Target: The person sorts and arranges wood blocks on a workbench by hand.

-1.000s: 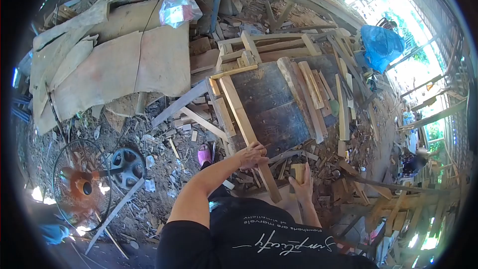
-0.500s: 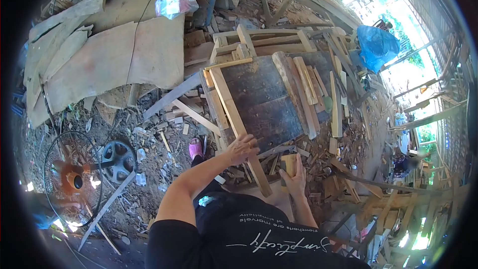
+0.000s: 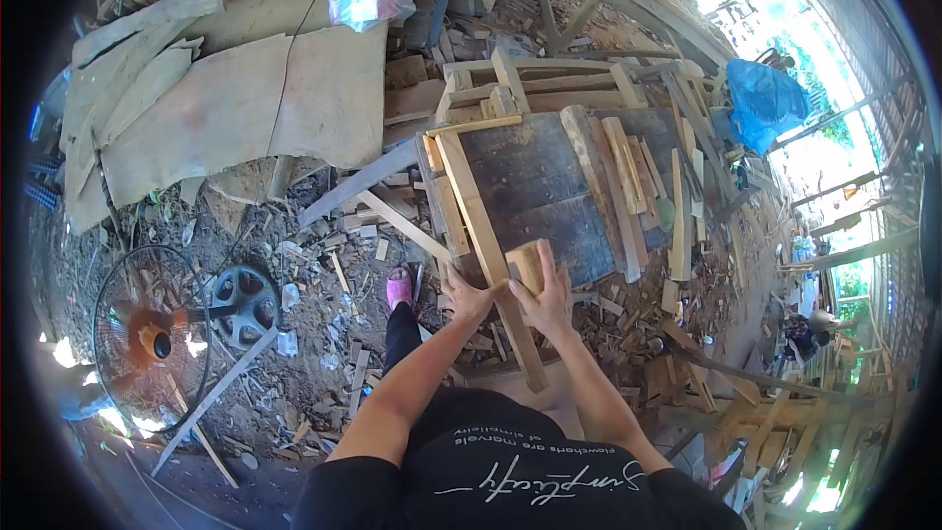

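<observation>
A long squared wooden beam (image 3: pixel 475 208) lies slantwise along the left side of a dark worktop (image 3: pixel 535 157), its near end jutting toward my body. My left hand (image 3: pixel 469 296) is at the beam's left side, thumb across its top and fingers on the far side. Gripped in my right hand (image 3: pixel 548 302) is a short, thick wooden block (image 3: pixel 527 267), at the beam's right edge. The thumbs of both hands come close together over the beam. The underside of the block is hidden.
Several wood strips (image 3: pixel 618 172) lie on the worktop's right part. A caged fan (image 3: pixel 152 342) stands at the left, near a black spoked wheel (image 3: pixel 241 306). Wood scraps litter the ground around a pink shoe (image 3: pixel 399 288). A blue plastic bag (image 3: pixel 765 103) hangs at the upper right.
My right hand has brought the block forward and left, up to the beam. My left hand has shifted from on top of the beam to its left side. The view has turned slightly.
</observation>
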A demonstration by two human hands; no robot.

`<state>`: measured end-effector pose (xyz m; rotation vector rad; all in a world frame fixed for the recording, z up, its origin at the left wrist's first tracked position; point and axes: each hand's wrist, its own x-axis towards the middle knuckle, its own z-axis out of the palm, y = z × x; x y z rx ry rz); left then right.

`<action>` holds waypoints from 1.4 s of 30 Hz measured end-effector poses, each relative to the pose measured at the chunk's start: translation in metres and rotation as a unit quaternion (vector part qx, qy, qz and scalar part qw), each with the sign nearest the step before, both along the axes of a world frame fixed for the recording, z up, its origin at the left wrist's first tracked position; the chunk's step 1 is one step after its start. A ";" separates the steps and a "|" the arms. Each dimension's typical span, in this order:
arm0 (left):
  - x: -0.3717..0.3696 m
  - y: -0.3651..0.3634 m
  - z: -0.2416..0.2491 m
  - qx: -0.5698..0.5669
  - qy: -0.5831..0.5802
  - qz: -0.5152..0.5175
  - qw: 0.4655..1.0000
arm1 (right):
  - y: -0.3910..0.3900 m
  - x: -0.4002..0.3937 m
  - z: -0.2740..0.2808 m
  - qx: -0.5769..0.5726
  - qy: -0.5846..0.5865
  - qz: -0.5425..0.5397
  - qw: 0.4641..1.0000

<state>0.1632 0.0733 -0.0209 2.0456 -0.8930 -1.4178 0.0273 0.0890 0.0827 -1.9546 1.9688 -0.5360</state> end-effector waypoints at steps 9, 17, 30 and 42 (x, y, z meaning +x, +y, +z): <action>0.011 -0.010 -0.019 -0.025 0.123 -0.047 0.991 | -0.153 0.101 -0.004 0.021 0.202 0.033 0.979; 0.004 -0.003 -0.013 -0.093 0.120 -0.016 0.988 | -0.281 0.153 -0.005 -0.056 0.151 0.041 0.986; 0.006 -0.004 -0.020 -0.113 0.164 0.004 0.980 | -0.119 0.074 -0.012 -0.010 0.196 0.103 0.975; 0.013 -0.008 0.000 -0.057 0.149 -0.022 0.987 | -0.240 0.124 -0.004 -0.056 0.144 0.080 0.985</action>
